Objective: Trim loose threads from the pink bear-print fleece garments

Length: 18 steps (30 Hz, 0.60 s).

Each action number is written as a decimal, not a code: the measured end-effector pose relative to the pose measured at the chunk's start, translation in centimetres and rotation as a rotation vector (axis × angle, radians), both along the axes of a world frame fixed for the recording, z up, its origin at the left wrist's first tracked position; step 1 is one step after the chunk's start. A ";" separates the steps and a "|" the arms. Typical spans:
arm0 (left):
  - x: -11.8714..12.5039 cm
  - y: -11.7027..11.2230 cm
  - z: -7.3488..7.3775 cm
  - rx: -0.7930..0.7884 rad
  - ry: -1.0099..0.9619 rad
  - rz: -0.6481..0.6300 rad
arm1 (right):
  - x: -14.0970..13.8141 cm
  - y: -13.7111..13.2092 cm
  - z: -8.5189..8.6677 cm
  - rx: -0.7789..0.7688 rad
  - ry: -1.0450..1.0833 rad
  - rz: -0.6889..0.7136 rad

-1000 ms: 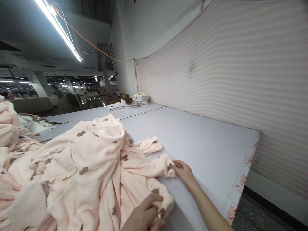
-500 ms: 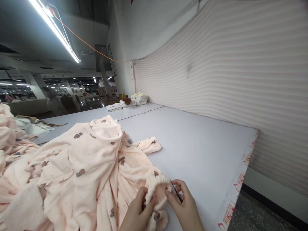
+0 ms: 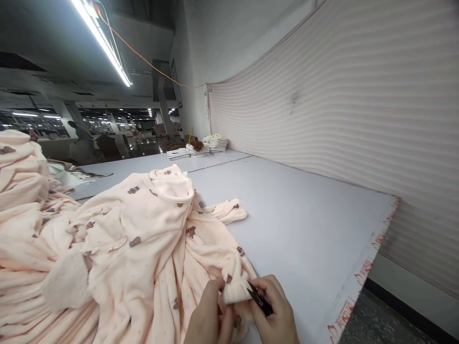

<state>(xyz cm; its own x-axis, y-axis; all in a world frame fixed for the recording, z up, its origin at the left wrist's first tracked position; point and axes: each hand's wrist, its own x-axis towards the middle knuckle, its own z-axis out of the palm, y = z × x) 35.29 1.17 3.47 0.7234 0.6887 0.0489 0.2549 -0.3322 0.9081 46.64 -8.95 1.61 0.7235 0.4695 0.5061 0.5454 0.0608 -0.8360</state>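
Fleece (image 3: pixel 21 177) in pale pink lies heaped at the left of the surface (image 3: pixel 304 220), with white cloth (image 3: pixel 70 174) just behind it, toward the far edge. Next comes a pink garment (image 3: pixel 161 239) printed with small brown figures, spread across the left half of the surface, its round neckline (image 3: pixel 175 193) facing the far edge. Folded stacks (image 3: pixel 215 143) sit near the far corner. Closer in, the left hand (image 3: pixel 208 313) is closed on the garment's gathered cuff (image 3: pixel 236 291), though its fingertips are partly hidden behind the cloth. Just beside it, the right hand (image 3: pixel 274 315) grips black snips (image 3: pixel 261 301), their points at the cuff; whether the blades are parted is hard to tell. Red printing (image 3: pixel 346 310) runs along the surface's right edge, and striped fabric (image 3: pixel 340 119) hangs beyond the back edge.
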 end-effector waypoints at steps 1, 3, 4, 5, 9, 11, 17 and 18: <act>0.0 0.1 0.0 -0.018 -0.036 0.019 | -0.1 -0.1 0.1 -0.007 -0.026 -0.033; 0.0 0.6 0.2 -0.011 -0.071 0.016 | 0.0 -0.1 0.1 -0.029 -0.073 -0.119; -0.1 0.9 0.4 -0.024 -0.077 -0.027 | 0.2 0.0 0.2 -0.048 -0.096 -0.162; -0.1 1.2 0.7 -0.067 -0.075 -0.098 | 0.4 0.1 0.2 -0.071 -0.119 -0.200; -0.2 2.0 2.2 -0.458 -0.048 -0.327 | 1.3 0.9 1.1 -0.211 -0.178 -0.239; -0.2 2.4 2.3 -0.661 -0.068 -0.253 | 1.5 1.0 1.8 -0.325 -0.126 -0.118; -0.4 4.2 0.5 -0.954 -0.136 -0.236 | 1.0 -0.9 2.9 -0.391 -0.025 0.271; -0.4 4.3 0.4 -0.974 -0.146 -0.248 | 0.8 -1.2 2.9 -0.401 -0.062 0.265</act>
<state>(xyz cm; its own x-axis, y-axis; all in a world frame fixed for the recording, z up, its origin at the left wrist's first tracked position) 34.93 5.44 3.84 0.8831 0.3074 -0.3545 0.1446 0.5405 0.8288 47.46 -10.16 4.55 0.5266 0.8006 0.2861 0.6043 -0.1158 -0.7883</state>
